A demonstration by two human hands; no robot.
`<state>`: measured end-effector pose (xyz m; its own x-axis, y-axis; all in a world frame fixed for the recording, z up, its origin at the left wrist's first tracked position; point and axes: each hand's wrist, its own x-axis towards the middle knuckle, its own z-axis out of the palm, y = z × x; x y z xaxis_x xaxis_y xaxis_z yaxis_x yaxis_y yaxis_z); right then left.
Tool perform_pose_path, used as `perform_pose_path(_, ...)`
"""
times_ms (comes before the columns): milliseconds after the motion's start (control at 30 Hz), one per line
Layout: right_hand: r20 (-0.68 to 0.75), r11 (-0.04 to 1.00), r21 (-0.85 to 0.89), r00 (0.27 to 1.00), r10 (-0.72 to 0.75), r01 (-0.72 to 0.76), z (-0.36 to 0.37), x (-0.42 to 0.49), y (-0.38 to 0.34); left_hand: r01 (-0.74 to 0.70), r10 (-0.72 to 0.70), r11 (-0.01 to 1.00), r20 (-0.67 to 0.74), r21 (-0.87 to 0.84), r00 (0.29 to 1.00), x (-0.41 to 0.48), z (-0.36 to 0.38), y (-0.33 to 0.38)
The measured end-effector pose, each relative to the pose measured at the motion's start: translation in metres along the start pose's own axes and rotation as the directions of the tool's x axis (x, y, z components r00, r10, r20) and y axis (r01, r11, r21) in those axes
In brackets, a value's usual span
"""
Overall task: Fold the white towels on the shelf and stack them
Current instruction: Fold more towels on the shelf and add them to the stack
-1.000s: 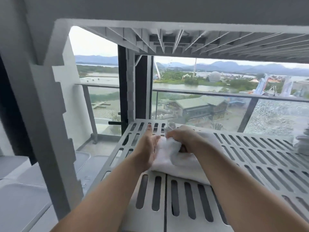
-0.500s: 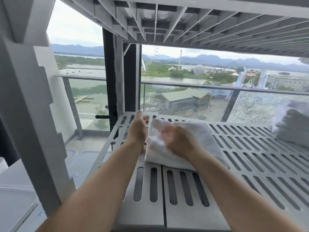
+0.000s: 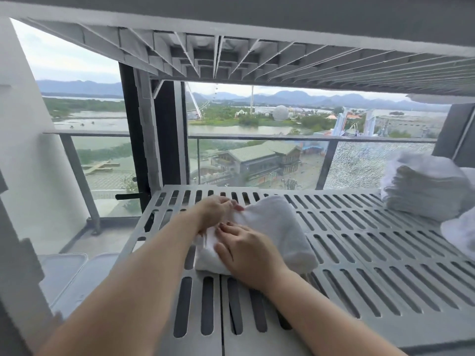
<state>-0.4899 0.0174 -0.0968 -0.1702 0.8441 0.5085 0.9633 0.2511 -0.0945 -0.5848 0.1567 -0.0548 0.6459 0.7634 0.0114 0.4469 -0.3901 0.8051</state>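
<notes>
White towel (image 3: 277,227) lies folded into a compact bundle on the slatted shelf (image 3: 372,253), centre of view. A second ago it was bunched in the right fist. Now the right hand (image 3: 246,250) lies flat on its near left part, fingers straight, pressing and gripping nothing. Left hand (image 3: 213,214) at 10 o'clock of the bundle, fingertips curled and pinching its far left edge. Fold looks about done. Next likely move is onto the folded stack (image 3: 421,191) at 3 o'clock. Another loose towel (image 3: 460,235) sits at the 3 o'clock edge.

One left hand (image 3: 213,214), one right hand (image 3: 244,249); one folded towel (image 3: 281,227); one stack (image 3: 424,192).
</notes>
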Motion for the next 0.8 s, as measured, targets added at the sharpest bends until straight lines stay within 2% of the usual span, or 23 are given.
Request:
perform_pose_path(100, -0.005, 0.999, 0.039, 1.000, -0.024, 0.024, -0.009, -0.009, 0.012, 0.010, 0.011, 0.930, -0.055, 0.366, 0.998, -0.004, 0.005, 0.002)
perform_pose_path(233, -0.010, 0.985, 0.159, 0.998, 0.062, -0.060, -0.024, -0.021, 0.023, 0.058, 0.024, 0.737, -0.111, 0.674, 0.994, -0.014, 0.021, 0.016)
perform_pose_path(300, -0.005, 0.980, 0.176, 0.996, 0.092, -0.090, -0.032, -0.030, 0.033, 0.085, 0.061, 0.642, -0.161, 0.762, 0.985, -0.022, 0.033, 0.022)
perform_pose_path(367, 0.008, 0.983, 0.144, 0.994, 0.111, -0.111, -0.043, -0.041, 0.045, 0.113, 0.071, 0.597, -0.192, 0.795, 0.979, -0.030, 0.046, 0.028)
perform_pose_path(500, -0.026, 0.980, 0.076, 0.982, 0.188, -0.186, -0.065, -0.069, 0.066, 0.033, 0.053, 0.515, -0.070, 0.856, 0.996, -0.048, 0.068, 0.044)
perform_pose_path(567, -0.065, 0.955, 0.056, 0.954, 0.294, -0.291, -0.074, -0.084, 0.073, -0.002, 0.059, 0.542, -0.036, 0.840, 0.998, -0.058, 0.075, 0.054)
perform_pose_path(667, -0.082, 0.867, -0.037, 0.866, 0.493, -0.497, -0.087, -0.101, 0.083, 0.005, 0.052, 0.662, -0.053, 0.750, 0.997, -0.071, 0.087, 0.068)
perform_pose_path(800, -0.033, 0.664, -0.062, 0.667, 0.745, -0.745, -0.106, -0.119, 0.095, 0.030, -0.019, 0.749, -0.024, 0.662, 1.000, -0.085, 0.104, 0.091)
